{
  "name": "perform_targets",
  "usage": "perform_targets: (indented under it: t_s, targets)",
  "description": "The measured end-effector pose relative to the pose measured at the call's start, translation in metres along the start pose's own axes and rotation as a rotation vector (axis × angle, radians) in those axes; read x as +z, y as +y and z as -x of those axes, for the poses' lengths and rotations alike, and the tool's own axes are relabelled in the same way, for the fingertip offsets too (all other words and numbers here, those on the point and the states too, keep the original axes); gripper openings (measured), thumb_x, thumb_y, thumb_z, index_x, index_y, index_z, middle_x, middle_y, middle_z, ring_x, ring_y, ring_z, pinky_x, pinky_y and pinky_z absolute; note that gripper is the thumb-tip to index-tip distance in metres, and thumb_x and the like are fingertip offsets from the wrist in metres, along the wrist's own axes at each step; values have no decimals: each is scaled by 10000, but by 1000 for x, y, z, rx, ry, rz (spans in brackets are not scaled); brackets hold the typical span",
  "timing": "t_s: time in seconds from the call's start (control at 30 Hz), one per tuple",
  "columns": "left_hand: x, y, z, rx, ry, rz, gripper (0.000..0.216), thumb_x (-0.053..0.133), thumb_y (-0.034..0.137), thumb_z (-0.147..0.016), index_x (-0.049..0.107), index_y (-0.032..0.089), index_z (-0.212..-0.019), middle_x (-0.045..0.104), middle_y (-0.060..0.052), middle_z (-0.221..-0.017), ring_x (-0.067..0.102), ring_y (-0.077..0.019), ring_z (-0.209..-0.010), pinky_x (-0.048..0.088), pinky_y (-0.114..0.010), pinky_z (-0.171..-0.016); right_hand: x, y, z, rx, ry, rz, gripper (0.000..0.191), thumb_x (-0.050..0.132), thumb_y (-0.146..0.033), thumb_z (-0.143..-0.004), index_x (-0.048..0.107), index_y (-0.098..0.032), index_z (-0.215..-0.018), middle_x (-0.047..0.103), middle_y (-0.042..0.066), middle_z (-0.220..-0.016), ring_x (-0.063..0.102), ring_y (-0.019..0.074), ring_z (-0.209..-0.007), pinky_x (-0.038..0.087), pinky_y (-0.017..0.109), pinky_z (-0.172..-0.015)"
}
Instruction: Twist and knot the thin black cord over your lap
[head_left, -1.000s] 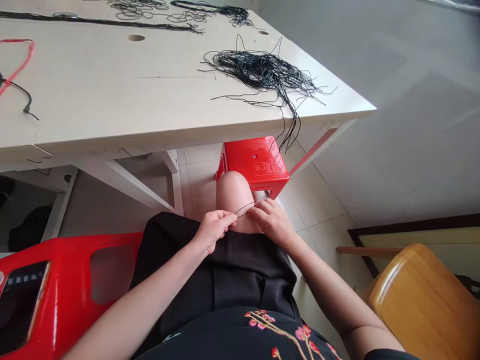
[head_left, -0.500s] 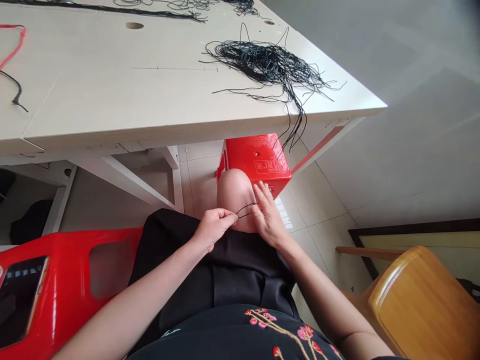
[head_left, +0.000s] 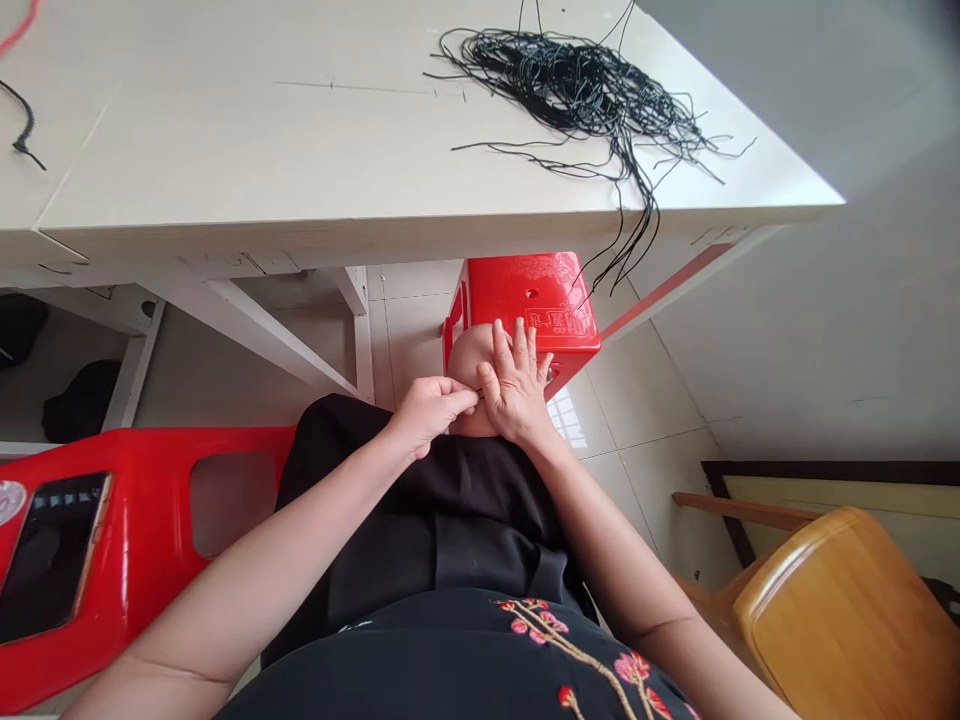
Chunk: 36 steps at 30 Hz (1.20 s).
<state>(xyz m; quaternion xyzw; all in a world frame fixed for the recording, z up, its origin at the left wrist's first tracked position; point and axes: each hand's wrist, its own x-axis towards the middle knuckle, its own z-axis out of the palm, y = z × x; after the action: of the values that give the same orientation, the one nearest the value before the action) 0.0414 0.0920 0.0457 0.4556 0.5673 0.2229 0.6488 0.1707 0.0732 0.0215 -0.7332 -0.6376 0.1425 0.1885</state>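
Note:
My left hand (head_left: 433,412) is closed in a pinch over the bare knee (head_left: 474,350), with a thin black cord (head_left: 481,391) between thumb and forefinger. Only a short bit of that cord shows; the rest is hidden by my hands. Flat on the side of the knee lies my right hand (head_left: 517,390), fingers spread, its palm over the cord. A tangled bundle of black cords (head_left: 581,85) rests on the white table (head_left: 262,160) ahead, several ends hanging over the front edge.
A red stool (head_left: 525,290) stands under the table beyond the knee. To the left, a phone (head_left: 56,550) lies on another red stool (head_left: 150,500). A wooden chair (head_left: 855,610) is at the right, near the wall (head_left: 825,330). One black cord end (head_left: 26,125) lies at the table's left.
My right hand has slid left across the knee, closer to my left hand, and now covers most of the cord loop seen before. The camera view has shifted too.

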Motion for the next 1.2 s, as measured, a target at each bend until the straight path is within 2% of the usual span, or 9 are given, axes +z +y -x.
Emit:
perform_targets:
  t_s: [0.23,0.4,0.87,1.2]
  targets:
    - [-6,7,-10,-47,-3,43,135,633,223,-548,535,140,-507,490,22,-513,307,-40,-433,156,-170,-374,-1,-8,-17,25,33,53,570,225,-491,-923,118,-298,-1449,32,85,-1535,-10,308,-1396,74,655,-1036]
    - [-9,8,-17,-29,-1,81,132,631,211,-544,527,143,-500,497,19,-511,315,-39,-432,149,-164,-362,-1,-13,-30,15,60,97,571,223,-508,-917,117,-319,-1445,40,66,-1536,-19,317,-1395,62,679,-1018]
    - [-18,13,-33,-33,30,168,122,616,147,-521,507,139,-467,508,5,-503,326,-41,-426,137,-170,-346,-4,-28,-69,31,-39,140,631,189,-580,-894,146,-282,-1449,86,88,-1528,-19,368,-1382,19,716,-981]
    - [-23,14,-38,-49,31,186,125,625,132,-533,511,133,-481,513,3,-503,334,-40,-424,133,-175,-348,1,-30,-81,-7,-56,173,683,190,-623,-871,217,-242,-1437,170,122,-1506,4,380,-1377,-63,722,-959]
